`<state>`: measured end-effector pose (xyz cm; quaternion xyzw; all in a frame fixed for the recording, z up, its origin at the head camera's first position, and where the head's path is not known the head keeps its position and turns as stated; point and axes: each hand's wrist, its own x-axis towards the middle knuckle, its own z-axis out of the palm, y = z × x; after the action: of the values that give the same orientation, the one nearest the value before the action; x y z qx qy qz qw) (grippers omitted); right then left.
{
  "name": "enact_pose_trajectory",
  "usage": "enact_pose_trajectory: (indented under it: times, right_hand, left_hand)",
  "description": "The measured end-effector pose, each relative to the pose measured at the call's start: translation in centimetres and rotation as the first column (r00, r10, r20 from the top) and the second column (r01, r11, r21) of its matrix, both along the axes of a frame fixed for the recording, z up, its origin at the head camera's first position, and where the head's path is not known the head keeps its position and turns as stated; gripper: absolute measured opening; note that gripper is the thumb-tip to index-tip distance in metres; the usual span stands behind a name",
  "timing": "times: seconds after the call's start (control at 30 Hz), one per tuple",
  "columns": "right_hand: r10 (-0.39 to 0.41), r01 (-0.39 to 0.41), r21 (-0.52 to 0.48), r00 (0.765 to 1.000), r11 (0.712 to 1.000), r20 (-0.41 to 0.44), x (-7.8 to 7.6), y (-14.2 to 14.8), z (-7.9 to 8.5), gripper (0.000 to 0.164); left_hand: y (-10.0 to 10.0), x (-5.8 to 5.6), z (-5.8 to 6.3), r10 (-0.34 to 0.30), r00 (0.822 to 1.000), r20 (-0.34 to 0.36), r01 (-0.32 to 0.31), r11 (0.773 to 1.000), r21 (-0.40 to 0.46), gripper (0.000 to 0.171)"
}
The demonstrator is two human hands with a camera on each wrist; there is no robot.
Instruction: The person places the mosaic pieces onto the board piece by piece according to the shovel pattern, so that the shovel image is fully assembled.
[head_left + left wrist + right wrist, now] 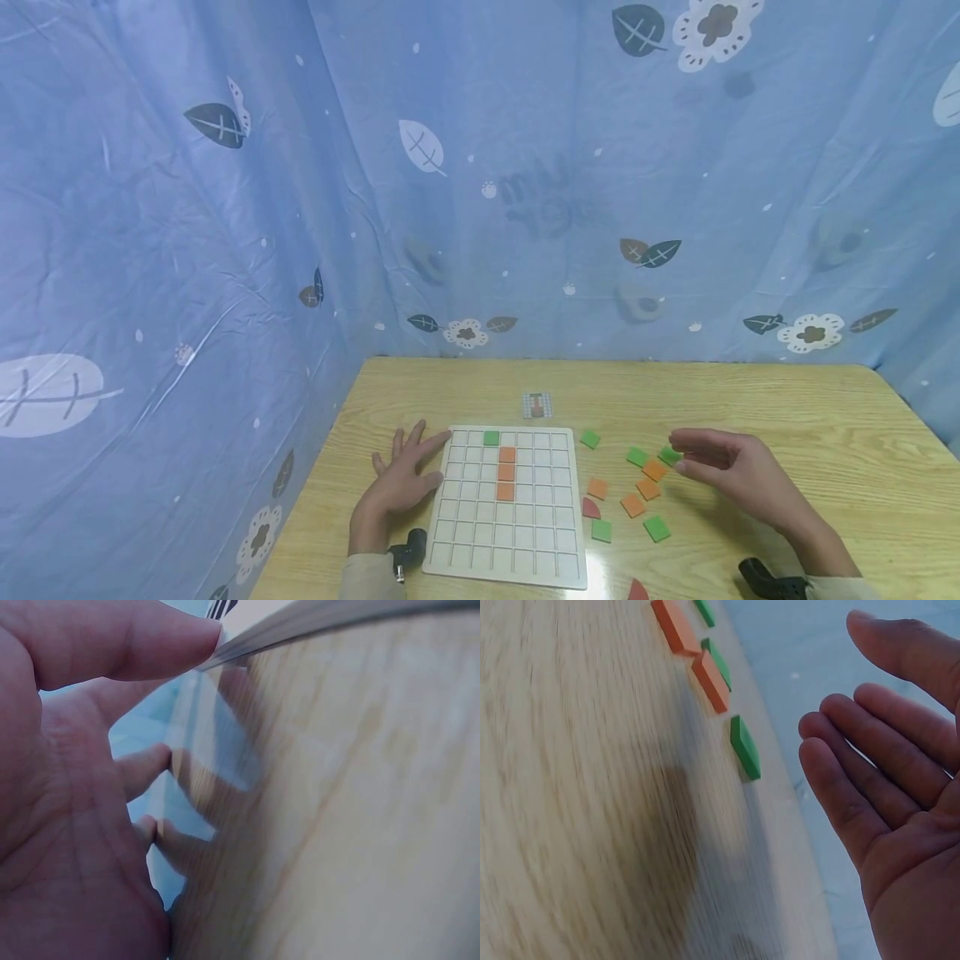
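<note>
A white square grid board lies on the wooden table. One green square tile sits in its far row, and three orange tiles form a column a little to the right. At the board's left edge, my left hand rests with fingers spread, its index fingertip and thumb right at the rim. My right hand hovers palm inward beside the loose tiles, fingers nearly straight and thumb apart, with nothing between them. Nearest to it are a green tile and an orange tile.
Several green and orange tiles lie scattered right of the board, with a red quarter-round piece among them. Another red piece is at the near edge of view. Beyond the board lies a small pattern card. A blue curtain hangs behind the table.
</note>
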<state>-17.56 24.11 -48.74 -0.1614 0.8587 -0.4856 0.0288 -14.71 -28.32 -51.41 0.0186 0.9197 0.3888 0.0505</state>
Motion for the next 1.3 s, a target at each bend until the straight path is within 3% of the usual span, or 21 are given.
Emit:
enact_pose_trajectory:
  times: [0.3,0.57,0.87,1.3]
  right_hand:
    - [-0.029,0.028,0.013,0.998,1.0,0.049,-0.4,0.7,-0.3,0.051]
    - [-0.008,0.009,-0.009,0.998,1.0,0.057,-0.7,1.2,-1.3,0.05]
    - [-0.031,0.029,0.044,0.999,0.999,0.036,-1.0,1.2,-2.0,0.046]
    - [-0.023,0.023,0.111,1.0,0.994,-0.005,-0.5,0.4,-1.7,0.032]
  left_hand:
    - [0.0,0.0,0.0,0.005,1.0,0.001,-0.005,1.0,-0.008,0.071]
    - [0.1,0.2,0.2,-0.007,1.0,-0.006,0.007,1.0,0.014,0.069]
    - [0.2,0.2,0.3,-0.005,1.0,-0.007,0.005,1.0,0.0,0.069]
    - [0.3,0.2,0.4,0.009,1.0,-0.005,-0.009,1.0,0.0,0.068]
